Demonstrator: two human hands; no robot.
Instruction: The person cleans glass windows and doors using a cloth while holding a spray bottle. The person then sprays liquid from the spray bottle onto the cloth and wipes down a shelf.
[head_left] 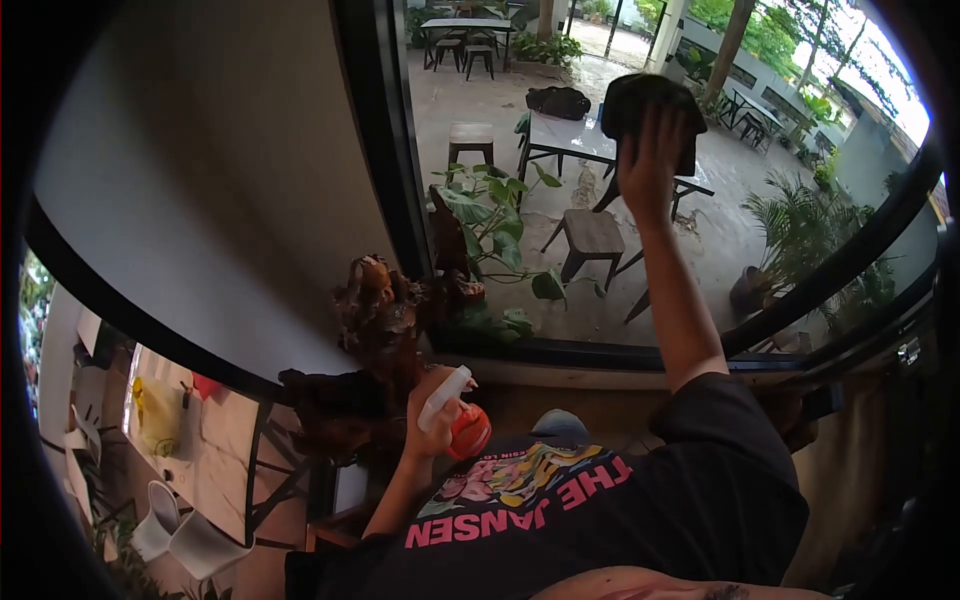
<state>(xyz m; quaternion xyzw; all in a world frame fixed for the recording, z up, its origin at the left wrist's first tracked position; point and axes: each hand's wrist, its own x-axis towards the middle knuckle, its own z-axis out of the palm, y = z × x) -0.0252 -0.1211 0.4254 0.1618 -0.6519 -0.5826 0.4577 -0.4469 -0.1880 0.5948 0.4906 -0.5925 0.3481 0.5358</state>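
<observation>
My right hand [651,165] reaches up to a large window pane [690,250]. Its fingers lie fairly flat over a black cloth [640,95], pressing it against the glass. Down by my torso, my left hand [424,410] is closed round a spray bottle with a white trigger head [444,398] and an orange-red body [471,432]. Part of that bottle is hidden by my fingers. Just beyond the left hand stands a knobbly brown wood carving [378,310].
A black window frame [375,140] borders a pale wall [220,180]. Behind me at lower left are a marble-look table [215,440] with a yellow container [158,415] and white chairs [205,540]. Through the glass show a stool [592,235], outdoor tables and leafy plants [500,215].
</observation>
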